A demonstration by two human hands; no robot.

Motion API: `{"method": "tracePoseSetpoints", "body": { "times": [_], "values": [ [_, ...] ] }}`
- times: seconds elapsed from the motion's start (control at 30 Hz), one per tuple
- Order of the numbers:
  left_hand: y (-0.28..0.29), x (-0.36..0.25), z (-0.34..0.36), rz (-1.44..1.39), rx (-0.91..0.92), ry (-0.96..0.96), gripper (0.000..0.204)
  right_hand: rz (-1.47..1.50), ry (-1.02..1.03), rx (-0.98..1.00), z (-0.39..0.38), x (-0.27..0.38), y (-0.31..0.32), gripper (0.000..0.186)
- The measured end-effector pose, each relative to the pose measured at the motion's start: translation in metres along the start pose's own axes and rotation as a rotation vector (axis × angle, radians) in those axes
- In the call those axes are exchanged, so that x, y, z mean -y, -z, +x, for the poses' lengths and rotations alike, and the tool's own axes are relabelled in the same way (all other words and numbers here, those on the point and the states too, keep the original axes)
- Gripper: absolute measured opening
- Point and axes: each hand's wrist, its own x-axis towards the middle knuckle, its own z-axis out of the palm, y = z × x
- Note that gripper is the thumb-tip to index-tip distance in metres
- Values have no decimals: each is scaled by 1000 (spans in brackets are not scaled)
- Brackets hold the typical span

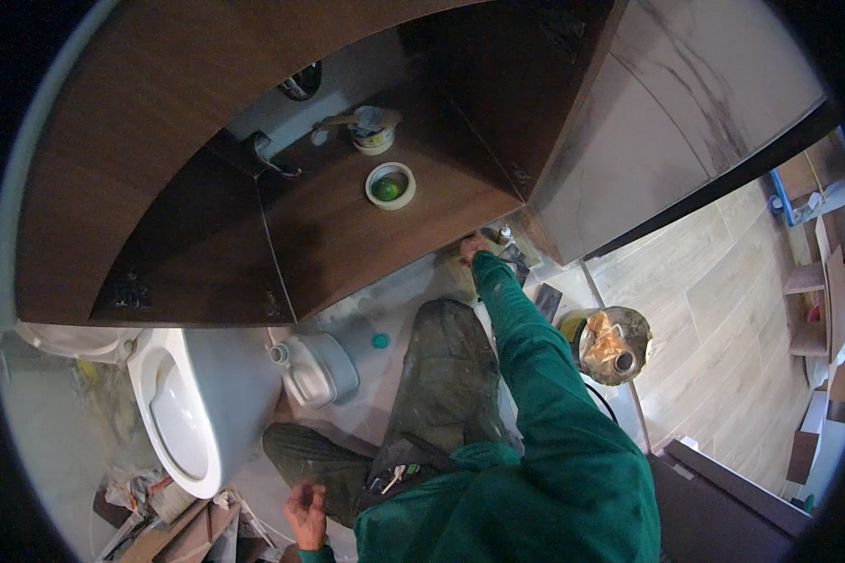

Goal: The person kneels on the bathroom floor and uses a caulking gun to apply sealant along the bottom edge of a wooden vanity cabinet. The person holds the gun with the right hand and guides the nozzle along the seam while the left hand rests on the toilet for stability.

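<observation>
My right arm, in a green sleeve, stretches forward to the lower edge of a brown wooden cabinet (347,253). There my right hand (474,247) is bunched closed beside several small items on the floor, among them a small bottle (505,234) with a light cap and a dark flat block (548,300). What its fingers hold, if anything, is hidden. Down by my left knee, my left hand (305,514) hangs in the air, fingers loosely bent and apart, with nothing visible in it. A translucent plastic jug (317,370) stands left of my legs, near a teal cap (379,341).
On the cabinet sit a roll of tape (390,202) with something green inside and a small tub (374,139) with a brush-like tool across it. A white toilet (207,413) stands left. A stained metal can (613,345) is right of my arm. Wood scraps (192,530) lie lower left.
</observation>
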Motion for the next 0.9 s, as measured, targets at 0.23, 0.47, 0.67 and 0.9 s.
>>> {"method": "tracePoseSetpoints", "body": {
  "times": [0.23, 0.47, 0.67, 0.9],
  "values": [
    [16, 20, 29, 133, 36, -322, 32, 2210, -339, -98, -103, -16, 57, 33],
    [56, -34, 79, 338, -169, -425, 27, 2558, -281, -601, -116, -33, 107, 28],
    [92, -95, 109, 353, -394, -540, 20, 2580, -220, -532, -122, -19, 115, 23],
    [126, -111, 163, 268, -467, -537, 28, 2501, -339, -573, -127, -7, 114, 28]
  ]
}}
